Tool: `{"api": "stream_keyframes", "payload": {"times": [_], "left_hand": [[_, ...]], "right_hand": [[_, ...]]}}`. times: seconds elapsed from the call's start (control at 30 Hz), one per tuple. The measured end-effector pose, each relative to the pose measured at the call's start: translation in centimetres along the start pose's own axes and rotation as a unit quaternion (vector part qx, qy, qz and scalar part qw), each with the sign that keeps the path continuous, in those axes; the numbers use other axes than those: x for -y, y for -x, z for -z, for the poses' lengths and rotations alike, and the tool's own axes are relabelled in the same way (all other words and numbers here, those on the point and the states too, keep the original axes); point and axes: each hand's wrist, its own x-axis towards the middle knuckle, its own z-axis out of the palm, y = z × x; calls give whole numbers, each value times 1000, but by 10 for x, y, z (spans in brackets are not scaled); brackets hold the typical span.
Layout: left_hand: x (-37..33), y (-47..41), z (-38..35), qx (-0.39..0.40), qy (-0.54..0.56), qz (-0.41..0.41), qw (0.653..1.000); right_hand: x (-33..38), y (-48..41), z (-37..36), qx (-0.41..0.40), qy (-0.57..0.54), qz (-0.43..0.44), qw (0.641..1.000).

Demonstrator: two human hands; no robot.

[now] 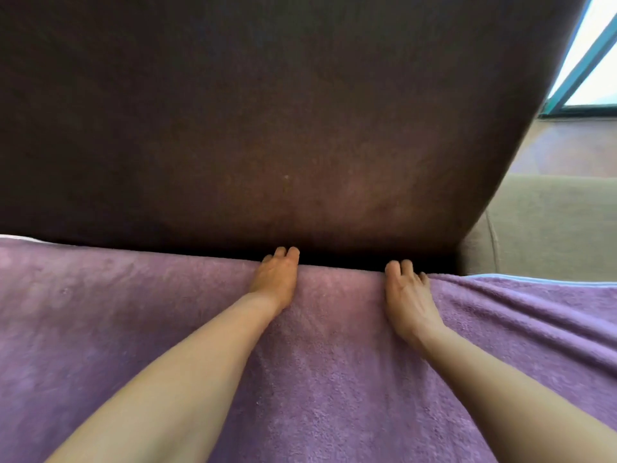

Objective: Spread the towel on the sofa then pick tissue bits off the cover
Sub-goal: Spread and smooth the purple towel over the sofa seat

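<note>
A purple towel (334,362) lies spread over the sofa seat and fills the lower half of the view. The dark brown back cushion (250,128) stands behind it. My left hand (276,279) rests flat on the towel's far edge, its fingertips dipping into the dark gap under the back cushion. My right hand (409,295) presses on the same edge a little to the right, fingers curled down into the gap. The towel is creased to the right of my right hand. A tiny pale speck (286,177) sits on the back cushion.
A beige sofa arm (541,228) stands at the right, beyond the towel's blue-trimmed edge (534,282). A window with a green frame (587,61) is at the top right, above a brown floor.
</note>
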Motion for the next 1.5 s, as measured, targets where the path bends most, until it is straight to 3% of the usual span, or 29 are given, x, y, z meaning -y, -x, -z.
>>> {"api": "stream_keyframes", "payload": {"times": [0.1, 0.17, 0.23, 0.3, 0.4, 0.47, 0.53, 0.63, 0.7, 0.8, 0.93, 1.0, 1.1, 1.2, 1.37, 1.5], "left_hand": [[-8, -1, -5, 22, -53, 25, 998], [-24, 3, -6, -20, -81, 13, 996], [-56, 12, -14, -58, -49, -65, 995], [-92, 23, -28, -42, -25, -159, 986], [-138, 23, -36, -22, -23, -175, 984], [-164, 16, -37, -28, 13, -163, 986], [-185, 11, -36, -46, 61, -185, 980], [-218, 4, -37, -59, 108, -192, 974], [-236, -1, -38, -35, 104, -147, 983], [-263, -10, -41, 9, 106, -80, 991], [-286, -16, -38, 32, 33, -61, 997], [-289, -18, -31, 38, 6, -65, 997], [-297, -12, -27, -51, 8, -103, 993], [-306, 1, -36, -128, 53, -90, 986], [-321, 9, -53, -168, 59, -39, 983], [-333, 29, -67, -171, 8, -123, 977]], "right_hand": [[-9, -2, 4, 42, -47, 26, 998], [-13, 6, 10, -2, -12, 32, 999], [-26, 22, 14, -75, 28, 20, 997], [-45, 38, 17, -43, 13, 18, 999], [-94, 49, 21, -17, -34, 19, 999], [-141, 55, 37, -83, -27, -37, 996], [-193, 61, 56, -140, -23, -147, 979], [-279, 72, 85, -141, -31, -292, 945], [-322, 76, 98, -117, -55, -328, 936], [-367, 74, 102, -93, -86, -316, 940], [-385, 60, 99, -51, -92, -285, 953], [-384, 56, 98, -70, -92, -299, 947], [-387, 53, 99, -152, -128, -337, 920], [-387, 46, 98, -226, -150, -380, 884], [-387, 33, 89, -260, -153, -395, 868], [-402, 30, 85, -257, -138, -384, 876]]}}
